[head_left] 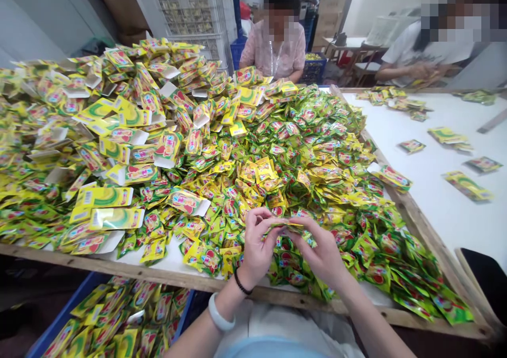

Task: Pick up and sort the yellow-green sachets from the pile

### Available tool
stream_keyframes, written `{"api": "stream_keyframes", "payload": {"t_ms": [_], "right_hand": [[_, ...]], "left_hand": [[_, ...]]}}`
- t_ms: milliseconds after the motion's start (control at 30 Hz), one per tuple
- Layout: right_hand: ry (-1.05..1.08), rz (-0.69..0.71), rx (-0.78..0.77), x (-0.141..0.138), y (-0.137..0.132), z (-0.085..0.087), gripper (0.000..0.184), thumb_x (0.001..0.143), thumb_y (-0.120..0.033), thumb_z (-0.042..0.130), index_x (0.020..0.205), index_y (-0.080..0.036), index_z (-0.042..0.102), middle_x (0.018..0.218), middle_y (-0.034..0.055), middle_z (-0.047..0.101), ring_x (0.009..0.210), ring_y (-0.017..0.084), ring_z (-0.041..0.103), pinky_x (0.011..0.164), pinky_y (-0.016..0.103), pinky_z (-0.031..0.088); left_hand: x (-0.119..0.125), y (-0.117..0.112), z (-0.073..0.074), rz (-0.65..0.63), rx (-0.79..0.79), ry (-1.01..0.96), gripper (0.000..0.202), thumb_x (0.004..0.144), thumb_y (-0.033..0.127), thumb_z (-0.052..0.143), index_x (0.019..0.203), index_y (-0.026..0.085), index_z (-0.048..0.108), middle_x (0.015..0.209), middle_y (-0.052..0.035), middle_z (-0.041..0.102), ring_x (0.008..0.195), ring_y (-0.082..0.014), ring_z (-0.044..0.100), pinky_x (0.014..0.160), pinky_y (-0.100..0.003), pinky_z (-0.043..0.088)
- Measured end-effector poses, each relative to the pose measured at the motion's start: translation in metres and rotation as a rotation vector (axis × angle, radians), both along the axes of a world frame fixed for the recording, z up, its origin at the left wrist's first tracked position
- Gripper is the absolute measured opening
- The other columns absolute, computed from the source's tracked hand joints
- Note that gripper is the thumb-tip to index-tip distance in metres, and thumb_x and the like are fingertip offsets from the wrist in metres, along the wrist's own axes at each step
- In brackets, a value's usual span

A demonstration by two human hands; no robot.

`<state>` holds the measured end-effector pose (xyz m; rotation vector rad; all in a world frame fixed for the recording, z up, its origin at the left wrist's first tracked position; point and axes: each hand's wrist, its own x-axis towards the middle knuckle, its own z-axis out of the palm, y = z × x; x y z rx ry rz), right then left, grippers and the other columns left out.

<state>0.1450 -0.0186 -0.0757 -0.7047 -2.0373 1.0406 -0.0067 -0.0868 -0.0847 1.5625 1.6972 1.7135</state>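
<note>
Just above the near edge of the pile, my left hand (256,246) and my right hand (321,251) meet over a small yellow-green packet (292,224). Both hands pinch it between thumb and fingers, one at each end. It is seen nearly edge-on, so I cannot tell whether it is a sachet or a flat box. Beneath the hands lie many green candy sachets (287,263) with red fruit prints. Yellow sachets (264,170) are mixed in behind them. To the left, open-ended yellow cartons (184,201) lie on top of the heap.
A wooden rim (420,215) borders the table. Filled cartons lie in a blue crate (59,318) below the front edge. On the white table (428,189) at right are a few packs (467,186) and a dark object (481,279). Two people work across from me.
</note>
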Motion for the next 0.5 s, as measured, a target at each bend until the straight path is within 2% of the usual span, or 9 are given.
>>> {"api": "stream_keyframes", "payload": {"t_ms": [67,133,233,300,367,400,467,500], "right_hand": [[0.028,0.124,-0.28,-0.001,-0.001,0.002,0.026,0.083,-0.024,0.058,0.109,-0.026,0.062,0.099,0.0046,0.067,0.087,0.02,0.064,0.075,0.034,0.054],[0.04,0.186,-0.436,-0.005,-0.004,0.002,0.029,0.079,-0.026,0.063,0.108,-0.025,0.064,0.096,0.0035,0.068,0.083,0.021,0.064,0.073,0.034,0.054],[0.077,0.164,-0.497,-0.013,-0.009,0.003,0.025,0.077,-0.028,0.066,0.102,-0.024,0.068,0.091,0.0024,0.069,0.082,0.021,0.064,0.073,0.034,0.053],[0.088,0.128,-0.482,-0.015,-0.01,0.005,0.019,0.079,-0.029,0.064,0.096,-0.023,0.07,0.086,0.002,0.069,0.079,0.02,0.063,0.072,0.032,0.051],[0.063,0.105,-0.458,-0.008,-0.007,0.009,0.017,0.079,-0.029,0.064,0.093,-0.021,0.07,0.083,0.0021,0.069,0.071,0.018,0.062,0.065,0.029,0.05],[0.051,0.085,-0.456,-0.001,-0.003,0.01,0.016,0.079,-0.029,0.064,0.092,-0.021,0.069,0.08,0.002,0.068,0.066,0.016,0.061,0.059,0.027,0.049],[0.063,0.015,-0.489,0.017,0.006,0.012,0.014,0.079,-0.031,0.065,0.087,-0.019,0.066,0.068,0.0,0.064,0.053,0.012,0.056,0.048,0.022,0.044],[0.095,-0.04,-0.512,0.028,0.011,0.012,0.015,0.079,-0.032,0.065,0.085,-0.019,0.064,0.064,-0.0013,0.062,0.05,0.011,0.054,0.045,0.021,0.042]], "left_hand": [[-0.007,-0.005,0.004,-0.04,-0.055,0.026,0.017,0.085,0.025,0.055,0.095,0.025,0.069,0.099,-0.006,0.047,0.096,-0.0188,0.048,0.084,-0.033,0.043],[-0.011,-0.007,0.005,-0.1,-0.116,0.008,0.016,0.084,0.027,0.056,0.093,0.023,0.069,0.094,-0.0059,0.048,0.092,-0.0184,0.05,0.081,-0.032,0.044],[-0.014,-0.005,0.003,-0.143,-0.183,-0.07,0.013,0.081,0.029,0.061,0.08,0.019,0.069,0.085,-0.0046,0.05,0.083,-0.0162,0.052,0.074,-0.029,0.047],[-0.023,-0.005,0.004,-0.161,-0.197,-0.104,0.015,0.082,0.031,0.059,0.084,0.019,0.068,0.088,-0.0056,0.052,0.081,-0.0162,0.054,0.069,-0.028,0.049],[-0.047,-0.009,0.013,-0.128,-0.18,-0.08,0.023,0.086,0.033,0.051,0.104,0.023,0.063,0.096,-0.007,0.056,0.085,-0.0174,0.056,0.07,-0.03,0.051],[-0.064,-0.012,0.019,-0.107,-0.181,-0.036,0.029,0.089,0.034,0.045,0.115,0.026,0.057,0.101,-0.0072,0.057,0.089,-0.0185,0.057,0.075,-0.033,0.051],[-0.104,-0.018,0.034,0.094,-0.153,0.2,0.029,0.085,0.038,0.052,0.112,0.031,0.057,0.108,-0.0026,0.058,0.1,-0.0214,0.055,0.09,-0.043,0.045],[-0.123,-0.018,0.04,0.124,-0.199,0.343,0.027,0.081,0.044,0.055,0.104,0.033,0.061,0.108,0.0007,0.058,0.105,-0.0241,0.052,0.097,-0.05,0.038]]}}
